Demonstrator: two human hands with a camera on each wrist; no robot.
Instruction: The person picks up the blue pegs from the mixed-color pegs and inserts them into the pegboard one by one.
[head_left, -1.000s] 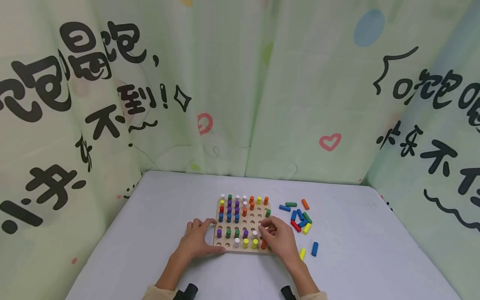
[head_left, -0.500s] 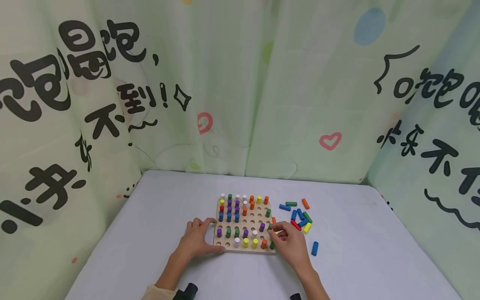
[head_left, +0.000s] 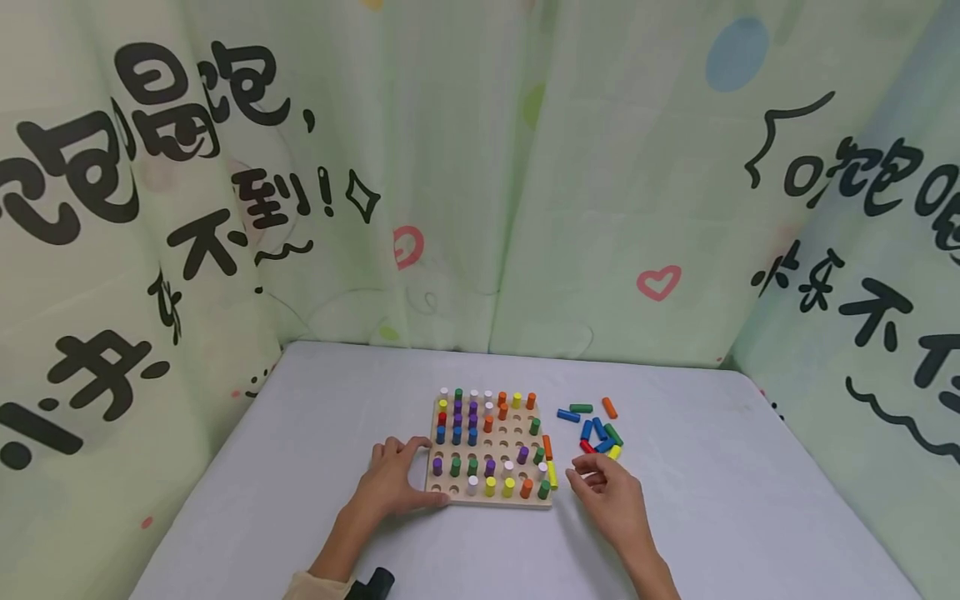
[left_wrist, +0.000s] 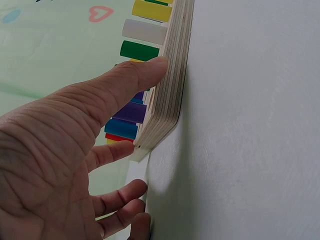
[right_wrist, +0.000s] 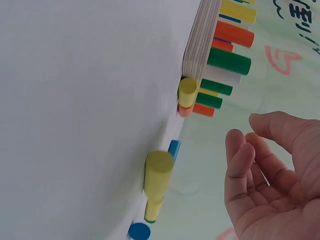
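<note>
A wooden pegboard [head_left: 495, 502] with several coloured pegs standing in its holes lies on the table. My left hand [head_left: 393, 483] grips its near left corner, thumb along the front edge and index fingertip at the left side. In the left wrist view the thumb [left_wrist: 150, 72] presses on the layered wood edge, with the other fingers spread below. My right hand [head_left: 611, 500] is off the board's right side, fingers loosely curled and holding nothing. A yellow peg [head_left: 552, 475] and an orange peg [head_left: 548, 447] lie along the board's right edge.
Loose pegs lie beyond my right hand, among them a green peg [head_left: 581, 408], an orange peg [head_left: 610, 407] and a blue peg [head_left: 567, 415]. Nearer the right wrist camera lies another yellow peg [right_wrist: 159, 175]. A printed curtain [head_left: 570, 208] hangs behind the table [head_left: 360, 383].
My right hand has moved right, from over the board's right side to the table beside it, uncovering a white peg and the yellow peg at the edge. My left hand stays in place.
</note>
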